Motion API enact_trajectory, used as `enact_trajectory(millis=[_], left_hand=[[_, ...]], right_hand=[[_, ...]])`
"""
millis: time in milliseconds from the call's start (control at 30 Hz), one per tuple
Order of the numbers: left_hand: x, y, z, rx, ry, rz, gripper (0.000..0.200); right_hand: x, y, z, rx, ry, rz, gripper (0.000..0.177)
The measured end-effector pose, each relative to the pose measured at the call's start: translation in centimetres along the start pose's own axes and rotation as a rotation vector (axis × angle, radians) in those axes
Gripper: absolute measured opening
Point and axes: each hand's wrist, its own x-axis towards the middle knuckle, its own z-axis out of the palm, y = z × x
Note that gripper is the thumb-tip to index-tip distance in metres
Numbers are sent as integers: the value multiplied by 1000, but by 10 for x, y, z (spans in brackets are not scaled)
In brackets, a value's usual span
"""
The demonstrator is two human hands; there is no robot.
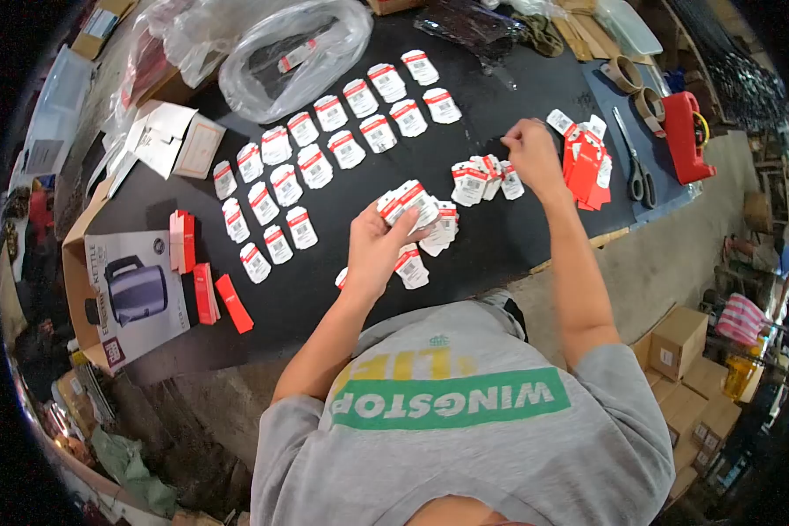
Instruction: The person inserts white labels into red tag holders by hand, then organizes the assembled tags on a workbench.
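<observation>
In my left hand (379, 241) is a fanned stack of white-and-red label cards (409, 203), gripped between thumb and fingers. More of these cards lie on the table under and beside it, such as a loose pile (444, 230). My right hand (535, 156) is raised over the table with its fingers pinched together; what they hold, if anything, cannot be made out. Just left of it is a small heap of label cards (473, 179). Several rows of small card piles (345, 149) spread across the dark table (324, 245).
Red cards (586, 171) are heaped at the right, near black scissors (642, 180), tape rolls (649, 110) and a red tape dispenser (682, 136). Left are red card bundles (205, 294) and a kettle box (136, 294). A clear plastic bag (237, 83) lies at the back.
</observation>
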Motion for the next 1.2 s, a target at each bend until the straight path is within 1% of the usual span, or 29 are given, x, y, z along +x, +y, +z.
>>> enact_trajectory(millis=[33, 100, 133, 200, 233, 300, 367, 400, 433, 500, 533, 600, 633, 700, 733, 800, 867, 933, 1000, 1033, 1067, 1100, 1133, 1167, 1200], left_hand=[[2, -1, -1, 9, 4, 3, 25], [5, 1, 0, 26, 5, 25, 25], [5, 1, 1, 46, -12, 39, 25], [5, 2, 7, 77, -3, 65, 22], [6, 2, 11, 109, 3, 98, 20], [7, -1, 16, 141, 6, 126, 19], [6, 0, 19, 212, -2, 156, 23], [4, 2, 21, 242, -6, 188, 19], [2, 1, 21, 243, -3, 188, 19], [1, -1, 21, 366, 22, 252, 15], [0, -2, 22, 365, 22, 253, 15], [-5, -2, 24, 647, 78, 383, 14], [-6, -6, 23, 646, 78, 382, 14], [-7, -16, 20, 808, 53, 719, 16], [-8, -20, 20, 845, 50, 764, 18], [-13, -22, 19, 886, 37, 793, 18], [-16, -26, 20, 926, 10, 827, 21], [-17, -28, 19, 902, 14, 810, 22], [-20, -27, 19, 881, 22, 794, 23], [-24, -25, 20, 780, 25, 631, 22], [-26, -24, 20, 676, 28, 471, 21], [-29, -25, 20, 676, 31, 472, 21], [-31, -26, 19, 487, 38, 255, 18], [-32, -27, 18, 296, 43, 41, 17], [-32, -32, 12, 256, -10, 12, 20]], right_hand=[[-3, -9, -7, -37, 76, -45, 9], [-15, -37, -32, 124, 20, 155, 9], [-22, -52, -41, 124, 11, 156, 9], [-38, -77, -51, 405, -81, 79, 9], [-47, -86, -48, 404, -78, 84, 9], [-60, -104, -39, 568, -177, 47, 12], [-66, -116, -33, 613, -195, 66, 14], [-68, -119, -31, 658, -214, 85, 16], [-69, -120, -29, 660, -216, 85, 16], [-69, -120, -27, 644, -237, 117, 18], [-70, -121, -28, 644, -236, 117, 18], [-72, -123, -33, 710, -274, 181, 20], [-73, -121, -34, 710, -275, 182, 20], [-77, -113, -40, 909, -439, 328, 20], [-78, -112, -43, 910, -445, 327, 20], [-80, -113, -52, 971, -593, 412, 16], [-79, -109, -50, 961, -596, 438, 15], [-74, -110, -50, 950, -594, 462, 15], [-61, -116, -51, 767, -661, 412, 17], [-54, -114, -43, 768, -665, 410, 17], [-46, -109, -30, 613, -501, 193, 19], [-37, -106, -18, 454, -333, -19, 20], [-27, -108, -10, 454, -334, -21, 20], [-17, -112, 0, 549, -330, 10, 20], [-9, -117, 10, 644, -326, 41, 19]])
